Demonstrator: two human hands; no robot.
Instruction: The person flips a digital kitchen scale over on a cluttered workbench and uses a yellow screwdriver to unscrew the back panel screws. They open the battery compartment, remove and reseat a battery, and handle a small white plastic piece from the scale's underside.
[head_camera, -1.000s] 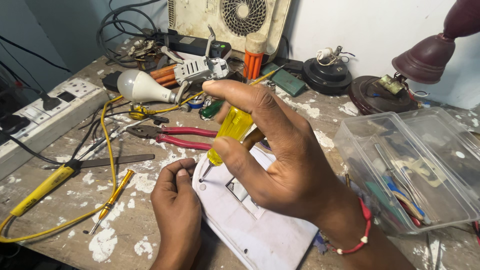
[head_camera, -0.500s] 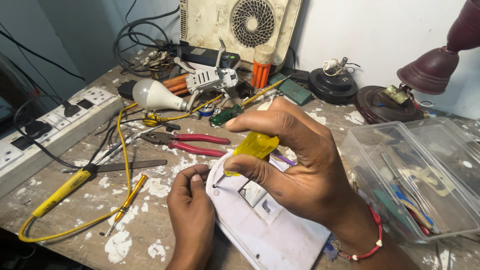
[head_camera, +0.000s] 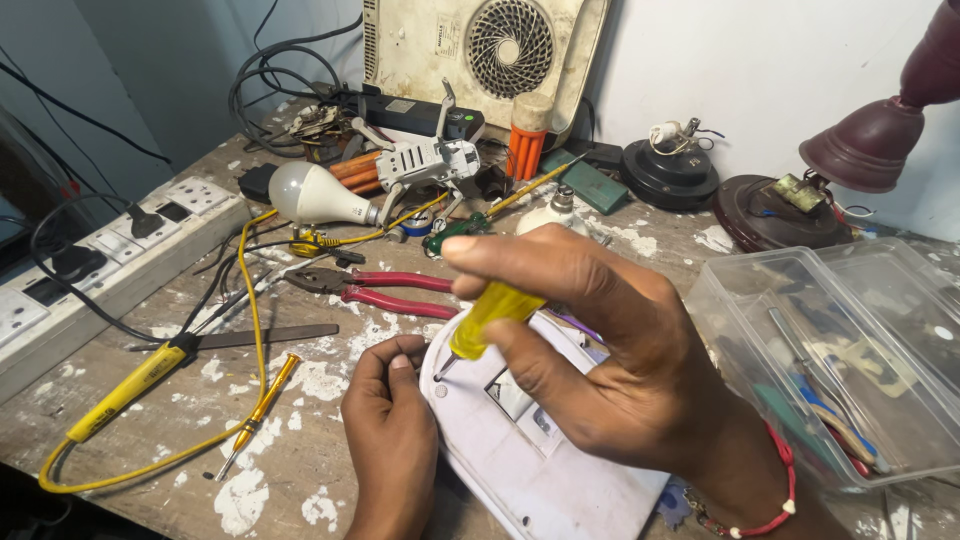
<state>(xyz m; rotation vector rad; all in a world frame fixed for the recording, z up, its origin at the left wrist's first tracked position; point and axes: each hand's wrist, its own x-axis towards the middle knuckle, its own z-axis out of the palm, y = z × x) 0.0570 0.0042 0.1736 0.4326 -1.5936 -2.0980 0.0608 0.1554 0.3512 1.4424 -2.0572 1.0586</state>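
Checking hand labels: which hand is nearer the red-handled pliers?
Left. The left hand rests on the white casing's edge just below the pliers; the right hand, gripping the yellow screwdriver, sits further right.

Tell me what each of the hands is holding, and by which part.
Right hand grips a yellow screwdriver by its handle. Left hand steadies the white device at its edge.

Soft even daylight, sharp focus
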